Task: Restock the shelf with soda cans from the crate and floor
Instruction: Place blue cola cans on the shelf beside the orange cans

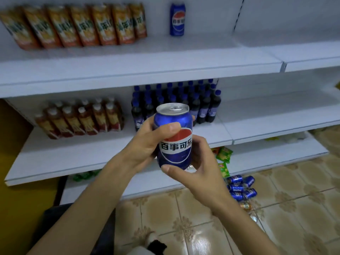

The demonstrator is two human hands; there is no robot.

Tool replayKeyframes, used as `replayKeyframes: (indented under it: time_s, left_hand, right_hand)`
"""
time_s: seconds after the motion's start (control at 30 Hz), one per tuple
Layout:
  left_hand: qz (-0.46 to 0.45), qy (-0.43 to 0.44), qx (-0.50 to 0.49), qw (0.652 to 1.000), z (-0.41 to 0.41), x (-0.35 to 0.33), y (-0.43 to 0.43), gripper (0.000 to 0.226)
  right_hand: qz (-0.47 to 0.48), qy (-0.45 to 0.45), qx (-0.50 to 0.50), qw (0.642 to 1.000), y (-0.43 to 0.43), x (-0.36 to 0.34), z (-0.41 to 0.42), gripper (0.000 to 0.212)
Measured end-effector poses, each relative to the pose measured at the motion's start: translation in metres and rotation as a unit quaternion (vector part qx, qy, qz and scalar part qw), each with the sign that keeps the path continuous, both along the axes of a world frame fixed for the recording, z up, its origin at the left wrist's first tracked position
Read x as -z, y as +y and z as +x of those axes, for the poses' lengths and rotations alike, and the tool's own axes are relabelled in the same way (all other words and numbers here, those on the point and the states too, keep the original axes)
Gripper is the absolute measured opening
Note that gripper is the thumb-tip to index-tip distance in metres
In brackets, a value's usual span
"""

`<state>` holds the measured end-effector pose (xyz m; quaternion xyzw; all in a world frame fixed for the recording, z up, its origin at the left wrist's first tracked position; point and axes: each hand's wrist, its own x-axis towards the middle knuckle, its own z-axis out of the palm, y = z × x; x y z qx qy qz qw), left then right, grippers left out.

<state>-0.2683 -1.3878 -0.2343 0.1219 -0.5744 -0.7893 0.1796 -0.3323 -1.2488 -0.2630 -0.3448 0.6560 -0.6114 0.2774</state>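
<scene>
While both hands are wrapping round one blue Pepsi can (173, 137), the head cam is showing it dead centre, upright, with the logo facing the wearer. The left hand (145, 146) is curling round the upper half from 9 o'clock, thumb lying across the front. The right hand (200, 168) is cupping the base from 5 o'clock, thumb tucked under the bottom edge. So both are clamped on the can, nothing loose.

Up at 12 o'clock a lone matching can (177, 19) is standing on the top shelf (128, 70). A row of orange juice cartons (73, 26) is sitting at 10 to 11 o'clock, and bare shelf is running off to its right. On the middle shelf, tea bottles (81, 118) are sitting at 9 o'clock and dark cola bottles (202, 102) just behind the held can. Down at 4 o'clock a heap of blue cans (241, 188) is lying on the tiled floor (202, 227). The dark shape at 7 o'clock could be the crate, can't tell.

My guess is this one's heading up beside the lone can, so restocking is barely starting. To do it well, I'd be letting one hand take the middle and keeping the can upright. Then I'd be setting it flat just beside its twin, logo out, without bumping it.
</scene>
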Motion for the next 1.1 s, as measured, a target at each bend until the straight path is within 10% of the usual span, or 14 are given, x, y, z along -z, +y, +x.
replayKeyframes:
  time_s: [0.4,1.1]
  left_hand:
    - [-0.428,-0.02,-0.185,0.884,-0.137,-0.106,-0.111,0.07]
    - [-0.367,-0.158,-0.317,0.86,-0.323,-0.069,-0.24,0.057]
  right_hand:
    - [-0.079,0.096,0.116,0.985,-0.145,-0.083,-0.147,0.061]
    - [0.05,0.201,0.021,0.978,-0.305,-0.086,-0.349,0.064]
